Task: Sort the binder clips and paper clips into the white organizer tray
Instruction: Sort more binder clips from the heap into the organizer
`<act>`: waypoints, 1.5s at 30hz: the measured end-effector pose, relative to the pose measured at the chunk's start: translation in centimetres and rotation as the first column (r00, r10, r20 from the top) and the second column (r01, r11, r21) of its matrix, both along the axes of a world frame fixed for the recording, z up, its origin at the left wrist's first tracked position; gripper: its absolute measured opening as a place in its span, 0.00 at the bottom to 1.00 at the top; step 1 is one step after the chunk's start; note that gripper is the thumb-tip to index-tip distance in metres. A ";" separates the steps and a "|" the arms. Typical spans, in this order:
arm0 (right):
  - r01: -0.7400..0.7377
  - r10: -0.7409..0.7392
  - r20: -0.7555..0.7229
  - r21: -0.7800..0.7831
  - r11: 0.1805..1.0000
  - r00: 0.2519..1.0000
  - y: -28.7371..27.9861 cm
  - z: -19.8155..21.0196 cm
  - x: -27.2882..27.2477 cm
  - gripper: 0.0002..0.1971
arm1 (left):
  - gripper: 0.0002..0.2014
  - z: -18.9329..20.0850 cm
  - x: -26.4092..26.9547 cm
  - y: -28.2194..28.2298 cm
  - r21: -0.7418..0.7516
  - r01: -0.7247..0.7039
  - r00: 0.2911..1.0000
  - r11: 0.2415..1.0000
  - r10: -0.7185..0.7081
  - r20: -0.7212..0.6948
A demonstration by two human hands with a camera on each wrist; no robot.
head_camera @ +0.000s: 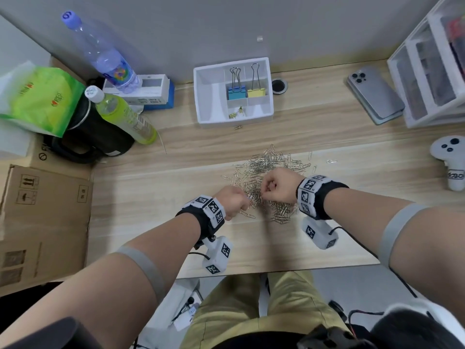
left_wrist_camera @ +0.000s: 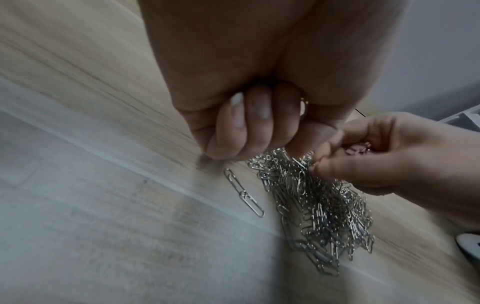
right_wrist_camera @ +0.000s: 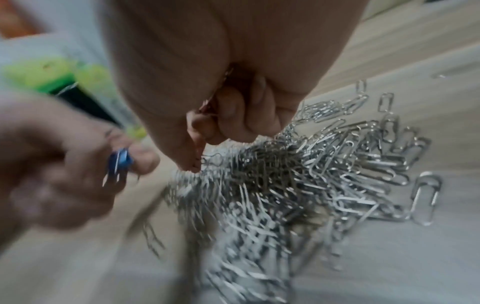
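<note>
The white organizer tray (head_camera: 208, 96) stands at the back of the desk. It holds a blue binder clip (head_camera: 236, 93), a yellow binder clip (head_camera: 256, 93) and small gold clips (head_camera: 236, 114) in a front compartment. A pile of silver paper clips (head_camera: 271, 167) lies mid-desk. My left hand (head_camera: 245, 202) is at the pile's left edge and pinches a small blue binder clip (right_wrist_camera: 119, 162). My right hand (head_camera: 266, 190) hovers over the pile, fingers curled round several small clips (left_wrist_camera: 361, 148), its thumb tip touching the heap (right_wrist_camera: 259, 185).
Two bottles (head_camera: 120, 114), a green bag and cardboard boxes (head_camera: 42, 217) crowd the left. A phone (head_camera: 375, 94), a drawer unit (head_camera: 432, 71) and a white controller (head_camera: 450, 159) sit right. A stray gold clip (head_camera: 237, 127) lies before the tray. Loose paper clips (head_camera: 331, 161) scatter rightward.
</note>
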State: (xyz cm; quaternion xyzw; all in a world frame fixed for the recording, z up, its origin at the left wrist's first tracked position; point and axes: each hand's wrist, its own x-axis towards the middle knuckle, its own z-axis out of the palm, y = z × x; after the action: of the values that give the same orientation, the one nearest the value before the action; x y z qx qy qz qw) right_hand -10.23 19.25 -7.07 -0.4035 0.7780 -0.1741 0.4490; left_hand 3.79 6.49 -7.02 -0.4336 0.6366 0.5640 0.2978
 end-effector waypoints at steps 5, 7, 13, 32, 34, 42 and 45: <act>0.445 -0.486 0.380 0.196 0.874 0.787 -1.1 0.2 -2.1 0.10 | 0.09 1.0 -0.4 -0.9 0.018 -0.005 1.000 1.000 0.005 -0.008; 0.575 -0.620 0.514 0.269 0.772 0.592 -1.6 0.5 -2.5 0.10 | 0.10 1.3 -0.8 -1.2 0.018 -0.006 1.000 1.000 0.006 -0.022; 0.715 -0.731 0.535 0.297 0.633 0.424 -2.5 2.1 -3.0 0.09 | 0.09 2.8 -2.3 -2.6 -0.009 0.021 0.999 1.000 -0.021 -0.038; 0.684 -0.680 0.089 -0.026 0.729 0.728 -13.7 4.4 -12.4 0.06 | 0.11 7.2 -12.2 -14.8 -0.316 -0.151 0.977 0.937 0.093 -0.191; 0.579 -0.582 -0.073 -0.058 0.813 0.810 -14.6 4.4 -12.7 0.06 | 0.06 7.2 -13.3 -16.4 -0.368 -0.146 0.977 0.918 0.076 -0.198; 0.252 -0.201 -0.295 0.147 0.957 0.934 -17.0 3.7 -12.9 0.10 | 0.06 6.9 -18.4 -19.9 -0.413 -0.295 0.946 0.862 0.201 -0.255; 0.256 -0.200 -0.320 0.143 0.956 0.926 -17.5 3.1 -12.7 0.07 | 0.07 6.7 -20.6 -20.5 -0.412 -0.296 0.945 0.862 0.200 -0.260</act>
State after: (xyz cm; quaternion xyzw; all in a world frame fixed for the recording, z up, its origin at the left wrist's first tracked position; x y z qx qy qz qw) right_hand -22.97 1.78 -4.01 -0.2890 0.8917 -0.0899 0.3366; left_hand -16.80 -13.99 -0.31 -0.5072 0.7149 0.4791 0.0468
